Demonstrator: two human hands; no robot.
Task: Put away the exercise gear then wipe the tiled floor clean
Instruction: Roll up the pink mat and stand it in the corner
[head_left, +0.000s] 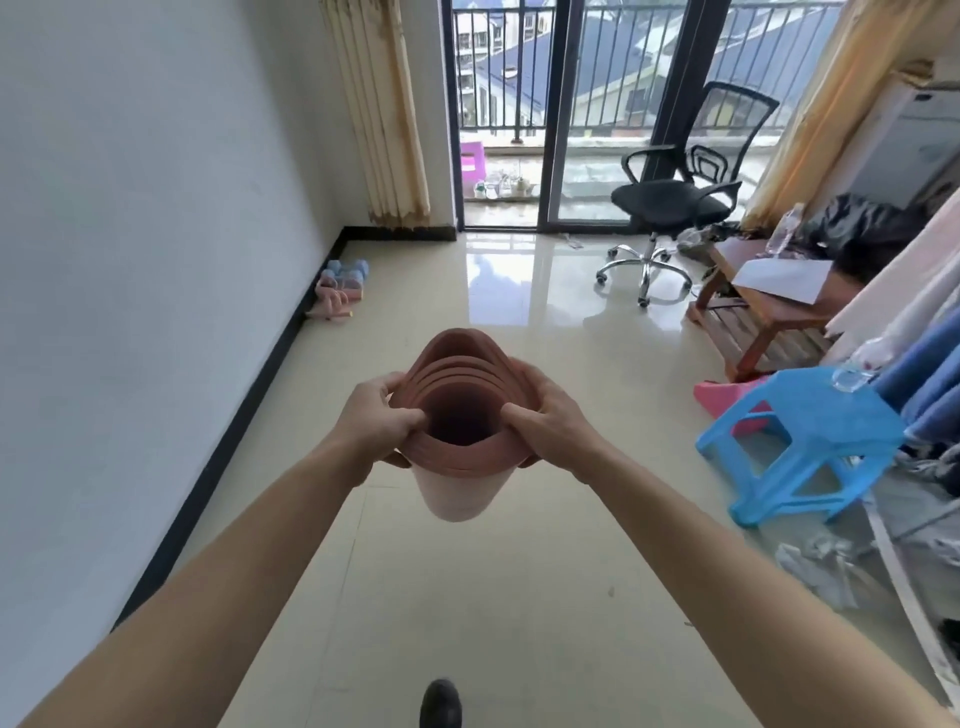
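A rolled pink exercise mat stands upright in the middle of the view, its open spiral end facing me. My left hand grips the left rim of the roll, thumb curled over the edge. On the opposite rim, my right hand grips the same way. Blue and pink dumbbells and other small pink gear lie on the floor against the left wall. The glossy beige tiled floor spreads below the mat.
A blue plastic stool stands at right beside a pink item and hanging clothes. A wooden bench and a black office chair stand near the balcony door. Crumpled cloths lie at lower right. My shoe shows at the bottom.
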